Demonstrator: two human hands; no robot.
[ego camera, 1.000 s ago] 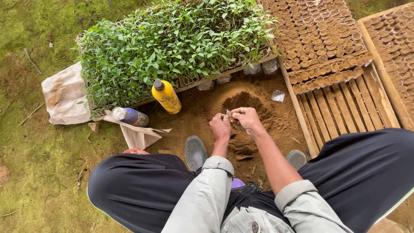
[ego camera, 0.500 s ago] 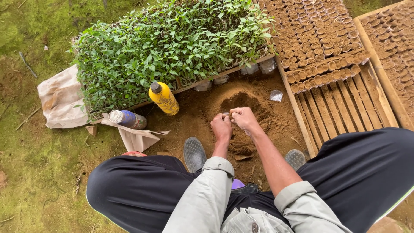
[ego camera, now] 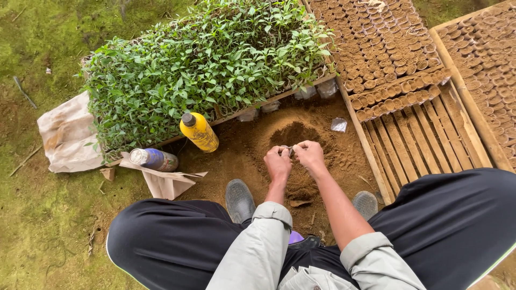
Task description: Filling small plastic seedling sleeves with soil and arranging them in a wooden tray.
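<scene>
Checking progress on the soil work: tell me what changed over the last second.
Both hands, left hand and right hand, stay together over the soil pile, pinching a small bag; little else changed. Only the camera shifted slightly. Yellow bottle and seedlings stayed put.

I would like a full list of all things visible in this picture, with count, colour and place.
seedling tray: one, dense green, upper middle.
filled pots: many, brown, upper right in wooden frames.
wooden slats: one bare section, tan, right.
soil heap: one, brown, centre.
small plastic bag: one, clear, between both hands.
loose plastic bag: one, clear, on soil by the frame.
yellow bottle: one, upright, left of soil.
blue can: one, lying on paper.
paper sack: one, beige, left.
shoes: two, grey, bottom centre.
left hand: pinching the bag.
right hand: pinching the bag.
</scene>
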